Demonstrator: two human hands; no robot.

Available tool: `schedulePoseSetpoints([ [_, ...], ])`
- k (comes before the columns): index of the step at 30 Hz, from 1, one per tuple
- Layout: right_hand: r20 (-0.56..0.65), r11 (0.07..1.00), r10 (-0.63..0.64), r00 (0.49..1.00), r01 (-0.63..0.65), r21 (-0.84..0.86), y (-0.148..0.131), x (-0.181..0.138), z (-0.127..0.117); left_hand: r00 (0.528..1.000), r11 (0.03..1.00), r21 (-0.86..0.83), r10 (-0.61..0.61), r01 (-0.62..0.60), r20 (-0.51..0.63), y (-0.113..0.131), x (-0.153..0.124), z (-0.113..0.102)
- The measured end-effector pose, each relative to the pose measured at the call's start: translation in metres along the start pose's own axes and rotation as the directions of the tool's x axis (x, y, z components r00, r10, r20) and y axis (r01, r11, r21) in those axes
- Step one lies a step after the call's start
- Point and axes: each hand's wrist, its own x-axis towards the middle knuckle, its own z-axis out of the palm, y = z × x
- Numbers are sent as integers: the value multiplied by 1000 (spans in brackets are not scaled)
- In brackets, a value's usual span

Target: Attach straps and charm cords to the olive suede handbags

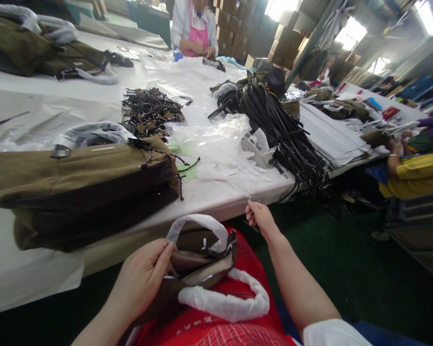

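Observation:
An olive-brown handbag (220, 265) rests on my lap with its zipped top open and the lining showing. Its two handles (231, 303) are wrapped in white film. My left hand (142, 271) pinches the bag's upper rim at the left, thumb and fingers closed on it. To the right of the bag, my right hand (260, 217) is held closed by the table edge, apart from the bag. Small pale bits show at its fingertips, but I cannot make out what it holds.
A larger olive and dark bag (82, 178) lies on the white table (234, 199). Behind are patterned cord pieces (151, 113), clear plastic bags (216, 139) and a heap of black straps (270, 120). A person in a pink apron (199, 33) works opposite; a yellow sleeve (422, 168) shows right.

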Motion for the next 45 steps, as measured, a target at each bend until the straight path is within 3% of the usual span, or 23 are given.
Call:
schedulePoseSetpoints([
  [5, -146, 968, -70, 987, 103, 228, -13, -27, -30, 1000, 1000, -3, 12, -12, -26, 0, 2, -1],
  [7, -260, 927, -122, 958, 203, 316, -24, -39, -44, 999, 1000, 8, 29, -29, -32, 0, 3, -2],
  [10, -476, 811, -257, 841, 456, 368, -44, -58, -57, 995, 995, 56, 80, -77, -56, -1, 4, -3],
  [12, -512, 745, -372, 774, 578, 333, -58, -72, -56, 981, 985, 104, 148, -135, -122, 0, 3, -2],
  [13, -478, 730, -420, 771, 600, 327, -64, -79, -51, 967, 976, 136, 191, -169, -171, 1, 2, -1],
  [15, -320, 752, -476, 819, 568, 336, -74, -93, -36, 920, 947, 222, 288, -232, -268, 3, -1, 2],
  [18, 82, 853, -476, 876, 437, 285, -85, -109, -5, 834, 876, 396, 423, -276, -355, 9, -7, 6],
  [20, 362, 901, -433, 825, 386, 197, -90, -114, 16, 800, 825, 491, 484, -281, -355, 13, -11, 7],
  [23, 612, 923, -355, 706, 367, 112, -95, -114, 39, 825, 798, 525, 491, -296, -281, 17, -15, 3],
  [25, 641, 924, -349, 684, 364, 115, -98, -112, 47, 869, 834, 453, 445, -316, -215, 18, -16, -1],
  [30, 567, 923, -356, 743, 375, 88, -99, -108, 49, 949, 966, 50, 259, -254, -181, 12, -15, -5],
  [33, 544, 924, -332, 771, 383, 21, -96, -104, 48, 971, 969, -169, 150, -182, -185, 7, -13, -6],
  [36, 510, 927, -303, 805, 373, -38, -92, -101, 50, 991, 930, -347, 94, -123, -98, 5, -13, -9],
  [39, 494, 923, -293, 818, 376, -75, -91, -99, 54, 987, 884, -451, 157, -123, 39, 8, -13, -17],
  [45, 507, 919, -264, 820, 373, -126, -93, -96, 62, 899, 888, -355, 381, -291, 216, 19, -10, -33],
])
